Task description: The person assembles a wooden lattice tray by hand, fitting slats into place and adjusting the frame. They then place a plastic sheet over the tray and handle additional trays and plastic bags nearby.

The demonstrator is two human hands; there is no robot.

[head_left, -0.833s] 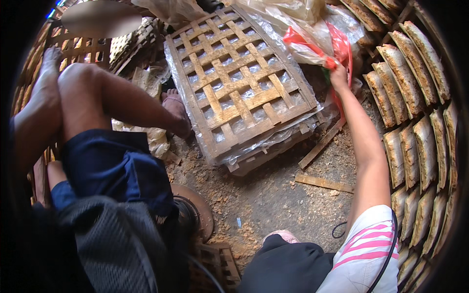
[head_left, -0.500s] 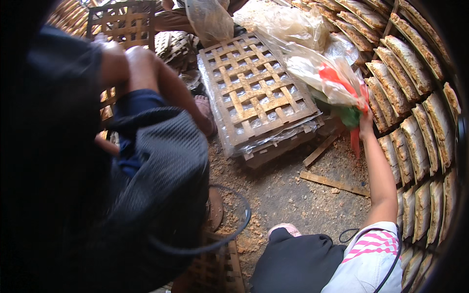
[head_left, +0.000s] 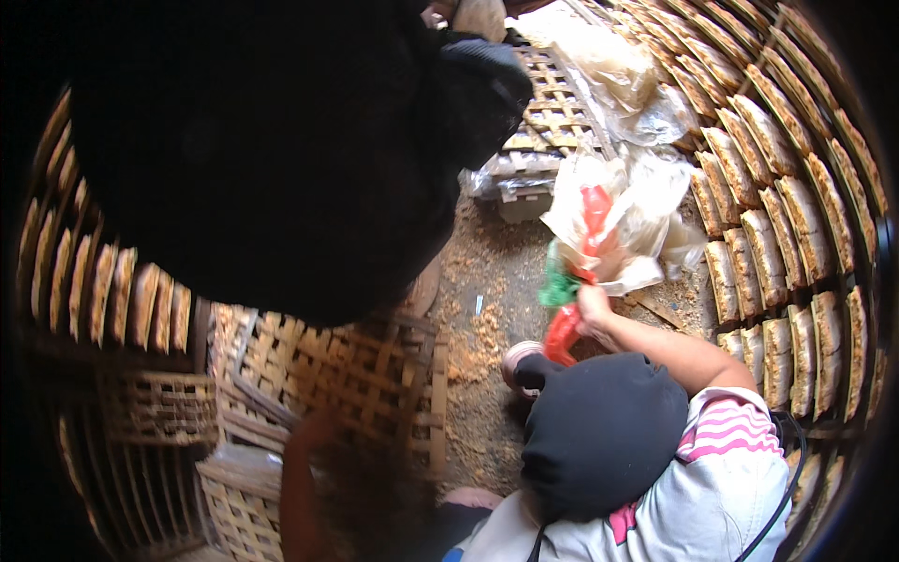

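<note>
My right hand [head_left: 592, 307] is closed around a bunch of crumpled plastic bags [head_left: 627, 239], mostly whitish and translucent, with a red strip and a green part. A red end hangs below my fist. My bent knee in black cloth [head_left: 604, 431] is just beneath that forearm. My left hand is not seen. Beyond the bags, a stack of woven bamboo lattice trays [head_left: 543, 122] with plastic between them stands on the floor, partly hidden by another person in dark clothing [head_left: 281, 169].
Racks of pale, brown-edged slabs [head_left: 777, 225] curve along the right; similar slabs [head_left: 122, 290] line the left. More lattice trays [head_left: 328, 365] lean at lower left, beside a blurred forearm whose owner is unclear. Crumbs and a wooden strip [head_left: 660, 311] lie on the floor [head_left: 482, 272].
My right hand has drawn the bags nearer and leftward, away from the racks. The person in dark clothing now covers much of the upper left. My view has shifted, showing the left racks.
</note>
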